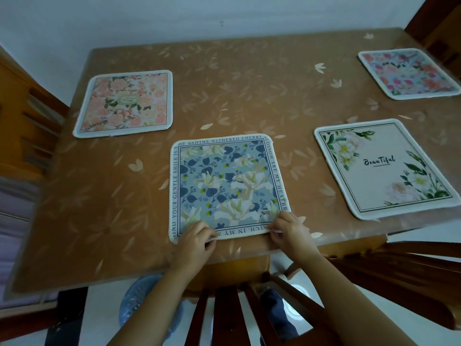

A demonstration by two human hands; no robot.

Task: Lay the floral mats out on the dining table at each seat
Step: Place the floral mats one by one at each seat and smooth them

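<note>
A blue floral mat (224,183) with lettering round its border lies flat near the table's front edge. My left hand (197,239) pinches its near edge left of the middle. My right hand (287,229) pinches the same edge at the near right corner. A peach rose mat (127,103) lies at the far left. At the right, a cream mat with white flowers and the word "Beautiful" (384,168) lies flat. A pink and red floral mat (409,73) sits at the far right corner.
The dining table (249,91) wears a brown leaf-patterned cover. A wooden chair back (224,315) stands right below my arms. Another chair (411,270) is at the right front, and one more (30,121) at the left side. A blue basket (139,303) sits on the floor.
</note>
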